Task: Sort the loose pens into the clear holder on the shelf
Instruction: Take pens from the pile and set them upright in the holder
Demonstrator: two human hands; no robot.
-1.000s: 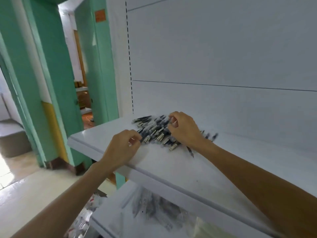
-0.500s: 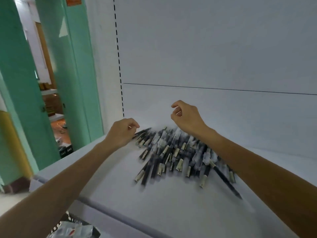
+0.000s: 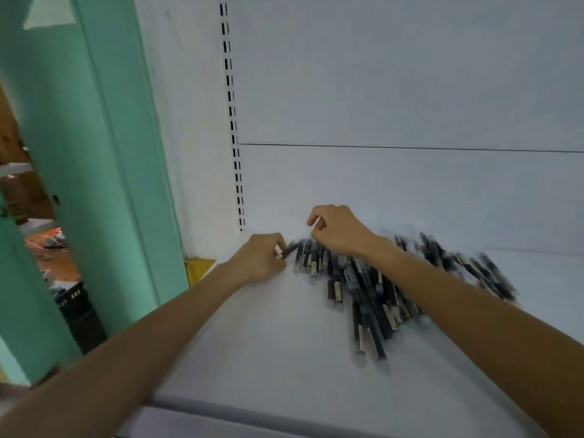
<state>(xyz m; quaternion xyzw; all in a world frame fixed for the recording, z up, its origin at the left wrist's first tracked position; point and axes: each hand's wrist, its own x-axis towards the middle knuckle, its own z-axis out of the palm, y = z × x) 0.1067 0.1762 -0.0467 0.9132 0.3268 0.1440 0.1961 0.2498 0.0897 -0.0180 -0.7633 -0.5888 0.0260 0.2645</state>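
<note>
A pile of several dark loose pens (image 3: 363, 289) with pale clips lies on the white shelf (image 3: 268, 343), spreading from the back left toward the right. My left hand (image 3: 262, 260) rests on the shelf at the pile's left end and pinches one dark pen (image 3: 289, 249) between thumb and fingers. Just behind it, my right hand (image 3: 338, 232) hovers over the far left pens with its fingers curled, and I see nothing in it. No clear holder is in view.
The white back panel (image 3: 395, 90) rises right behind the pens, with a slotted upright (image 3: 234, 121) at its left. Left of the shelf stand a green door frame (image 3: 110, 153), a yellow corner piece (image 3: 197, 267) and a black crate (image 3: 76, 308) below.
The camera has moved closer and rightward over the shelf. My right hand has dropped back down to the pile's far end. My left hand now pinches a pen at the left end.
</note>
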